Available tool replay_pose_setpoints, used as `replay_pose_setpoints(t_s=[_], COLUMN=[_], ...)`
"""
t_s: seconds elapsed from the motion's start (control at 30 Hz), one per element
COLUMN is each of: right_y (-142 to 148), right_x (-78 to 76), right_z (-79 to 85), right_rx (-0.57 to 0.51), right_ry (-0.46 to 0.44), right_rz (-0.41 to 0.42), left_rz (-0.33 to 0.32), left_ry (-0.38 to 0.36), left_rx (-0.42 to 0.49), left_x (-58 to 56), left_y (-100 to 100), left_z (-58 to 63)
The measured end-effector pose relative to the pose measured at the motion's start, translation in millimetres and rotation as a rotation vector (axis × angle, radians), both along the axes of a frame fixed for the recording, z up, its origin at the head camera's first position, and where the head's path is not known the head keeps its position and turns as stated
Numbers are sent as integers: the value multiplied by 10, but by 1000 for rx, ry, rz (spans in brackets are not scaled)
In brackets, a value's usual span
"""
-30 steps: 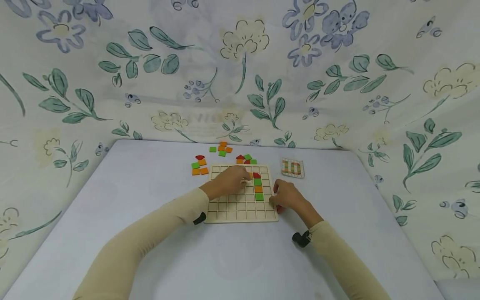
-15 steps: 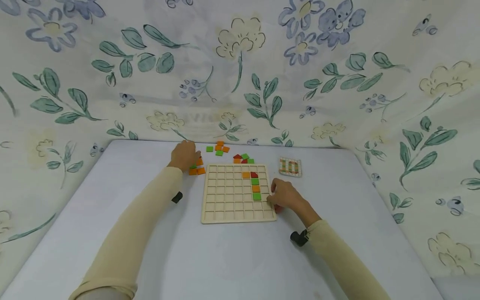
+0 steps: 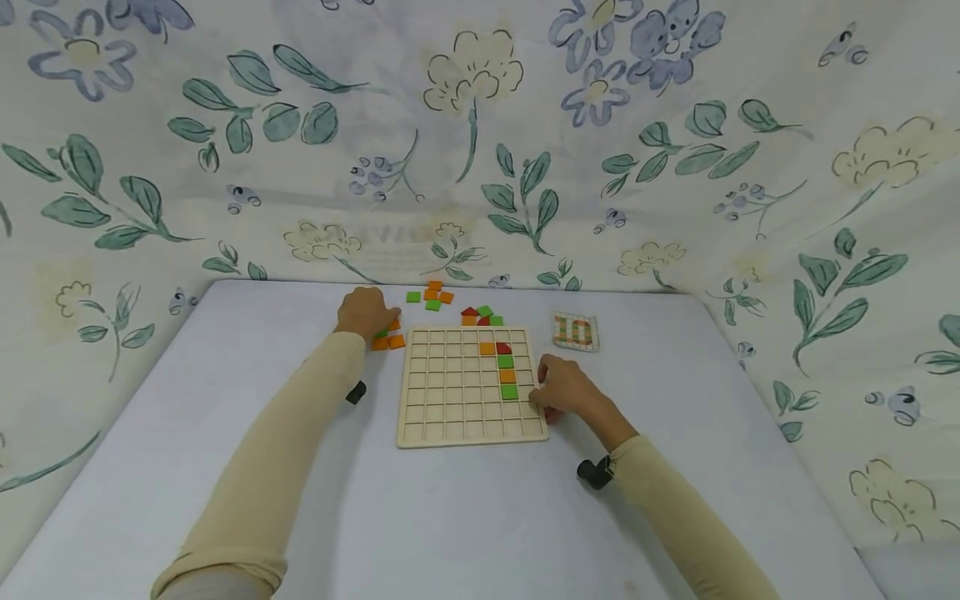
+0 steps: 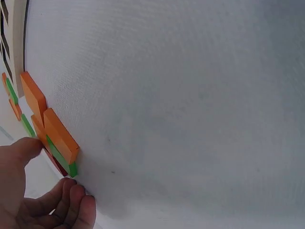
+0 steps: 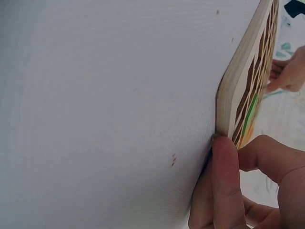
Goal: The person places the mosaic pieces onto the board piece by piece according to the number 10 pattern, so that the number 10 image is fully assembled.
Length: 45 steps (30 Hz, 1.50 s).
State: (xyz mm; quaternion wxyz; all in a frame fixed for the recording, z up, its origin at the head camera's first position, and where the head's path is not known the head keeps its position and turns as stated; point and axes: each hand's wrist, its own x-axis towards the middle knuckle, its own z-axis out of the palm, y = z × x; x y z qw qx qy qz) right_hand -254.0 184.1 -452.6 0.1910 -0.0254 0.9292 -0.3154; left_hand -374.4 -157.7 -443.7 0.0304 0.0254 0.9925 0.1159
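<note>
The wooden grid board (image 3: 438, 400) lies on the table, with a red tile (image 3: 504, 348) and several orange and green tiles (image 3: 507, 376) in its right-hand cells. At a small pile of tiles left of it, my left hand (image 3: 363, 310) reaches down. In the left wrist view its thumb and fingertips sit at opposite ends of a red tile (image 4: 58, 163), beside orange tiles (image 4: 61, 136) and a green one (image 4: 62, 155). My right hand (image 3: 566, 387) holds the board's right edge, thumb above and fingers against the side (image 5: 225, 162).
Beyond the board lie two groups of loose tiles, one with an orange tile (image 3: 434, 286) at the back and one with a red tile (image 3: 469, 312) nearer. A patterned card (image 3: 576, 332) lies to the right. Floral cloth (image 3: 480, 167) hangs behind the table (image 3: 450, 525).
My left hand has left the board, where an orange tile now shows beside the red one, and moved left to the tile pile. My right hand stays at the board's edge.
</note>
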Motion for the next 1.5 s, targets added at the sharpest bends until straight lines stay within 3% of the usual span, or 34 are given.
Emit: replay_pose_setpoints(t_s=[0.13,0.27,0.37,0.47,0.6,0.77,0.97,1.2,1.37,1.5], right_y=[-5,2,-2,-15,-35,-54,-50,-57,-42,-25], right_x=[0,-2,0,9,20,25,27,25,20,20], right_z=[-12,-25,-24,-15,-2,12,27,15,6,8], right_rx=[3,19,22,18,11,17,24,23,25,33], right_ry=[-1,11,17,10,9,27,27,27,23,30], right_rz=[1,-3,-4,-1,3,26,22,27,25,21], left_rz=[-2,-62,-123,-140,-95,-54,-132,-181,-285,-388], left_ry=[-13,-4,33,86,125,65,95,132,169,196], left_rx=[37,36,23,47,63,47,143,250,294,294], left_x=[2,-18,-24,-5,28,40,64,154,278,450], left_y=[-22,-50,-73,-91,-91,-94,-146,-129,102,359], left_z=[-8,-14,-20,-31,-48,-50,-49,-36,37,60])
